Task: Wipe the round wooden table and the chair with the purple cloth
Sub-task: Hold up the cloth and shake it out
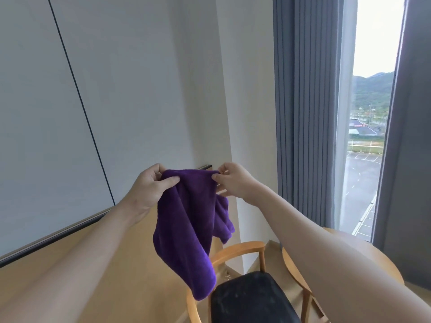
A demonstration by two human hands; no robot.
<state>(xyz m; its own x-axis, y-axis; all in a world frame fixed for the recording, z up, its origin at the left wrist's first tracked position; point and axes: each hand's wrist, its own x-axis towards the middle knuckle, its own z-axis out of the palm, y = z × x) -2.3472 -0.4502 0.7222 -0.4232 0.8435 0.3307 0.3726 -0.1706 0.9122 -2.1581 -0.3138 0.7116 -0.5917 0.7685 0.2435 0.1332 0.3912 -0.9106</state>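
Note:
I hold the purple cloth (pixel 189 227) up in front of me by its top edge. My left hand (pixel 149 187) pinches the left corner between thumb and fingers. My right hand (pixel 233 180) pinches the right corner. The cloth hangs down in loose folds above the chair (pixel 251 297), which has a curved light wooden frame and a black seat pad. The round wooden table (pixel 368 248) shows at the lower right, mostly hidden behind my right forearm.
A white wall with a dark baseboard (pixel 70 229) runs along the left above the wooden floor (pixel 130 264). Grey curtains (pixel 307 113) frame a tall window (pixel 368 136) on the right, just behind the table.

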